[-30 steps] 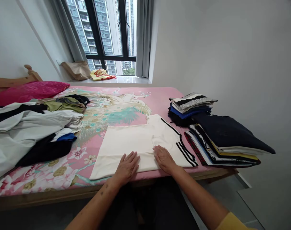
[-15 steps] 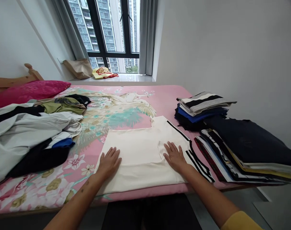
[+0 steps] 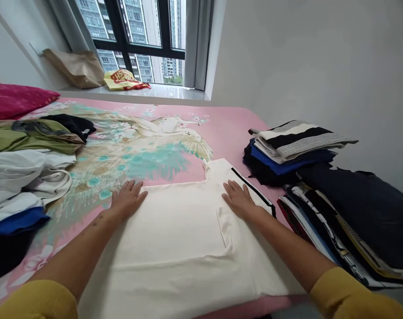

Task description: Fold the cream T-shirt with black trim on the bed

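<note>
Left hand [image 3: 128, 199], right hand [image 3: 238, 199], fingers splayed wide on cream shirt [image 3: 168, 235], pink peacock bedsheet [image 3: 221, 124], window [image 3: 138, 26] beyond.

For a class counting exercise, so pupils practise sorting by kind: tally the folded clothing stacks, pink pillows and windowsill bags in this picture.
Folded clothing stacks: 2 (black-and-white striped-topped stack, navy-topped stack)
Deep pink pillow: 1
Windowsill bags: 2 (brown paper bag, yellow-and-red plastic bag)
Total: 5
</note>
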### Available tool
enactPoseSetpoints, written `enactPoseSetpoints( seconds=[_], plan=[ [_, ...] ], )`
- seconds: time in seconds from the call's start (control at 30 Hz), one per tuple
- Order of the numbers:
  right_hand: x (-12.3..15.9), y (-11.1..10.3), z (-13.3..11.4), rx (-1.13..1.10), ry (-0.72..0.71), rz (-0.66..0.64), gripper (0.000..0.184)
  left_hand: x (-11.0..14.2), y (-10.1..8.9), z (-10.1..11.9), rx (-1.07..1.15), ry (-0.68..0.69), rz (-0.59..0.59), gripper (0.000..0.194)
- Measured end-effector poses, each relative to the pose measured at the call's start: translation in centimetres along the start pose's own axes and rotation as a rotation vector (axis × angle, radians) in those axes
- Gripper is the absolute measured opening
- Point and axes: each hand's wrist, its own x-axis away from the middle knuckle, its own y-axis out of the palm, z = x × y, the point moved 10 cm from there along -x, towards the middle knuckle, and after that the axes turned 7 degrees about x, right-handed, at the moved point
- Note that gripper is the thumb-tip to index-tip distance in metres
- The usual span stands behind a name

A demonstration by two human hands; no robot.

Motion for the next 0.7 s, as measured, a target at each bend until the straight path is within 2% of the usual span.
enactPoseSetpoints(
  seconds=[0.13, 0.23, 0.3, 0.37, 0.47, 0.57, 0.7],
  plan=[
    [-6.8, -0.3, 1.6, 0.009, 0.074, 0.016, 0.056, -0.9, -0.3, -1.0, 0.075, 0.001, 0.150, 0.057],
    [-11.6, -0.2, 3.9, -0.050, 0.159, -0.059, 0.086, -0.6, -0.6, -1.3, 0.149, 0.046, 0.252, 0.050],
    [-14.2, 0.0, 5.0, -0.085, 0.164, -0.143, 0.108, -0.3, -0.7, -1.5, 0.181, 0.072, 0.295, 0.046],
    [-16.0, -0.1, 5.6, -0.105, 0.157, -0.191, 0.114, -0.2, -0.9, -1.5, 0.186, 0.093, 0.327, 0.044],
    [-17.3, -0.6, 6.1, -0.230, 0.193, -0.171, 0.108, -0.2, -1.2, -1.3, 0.146, 0.108, 0.340, 0.045],
    [-17.0, -1.7, 6.1, -0.399, 0.227, -0.074, 0.087, -0.8, -1.8, -1.1, 0.094, 0.098, 0.282, 0.046],
    [-14.7, -3.9, 6.5, -0.481, 0.245, 0.030, 0.040, -1.6, -2.7, -0.8, 0.091, 0.038, 0.015, 0.042]
  ],
)
